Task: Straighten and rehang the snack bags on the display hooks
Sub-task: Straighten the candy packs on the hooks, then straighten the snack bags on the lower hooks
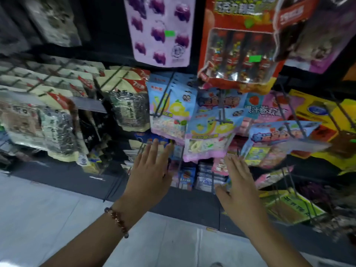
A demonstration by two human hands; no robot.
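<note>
Hands flat, fingers straight and spread, holding nothing: our left hand (pixel 149 170) and right hand (pixel 238 182) sit just under the blue-and-pink snack bag (pixel 209 135), which hangs tilted on its display hook (pixel 221 117). We judge they're placed to level it from below.
</note>
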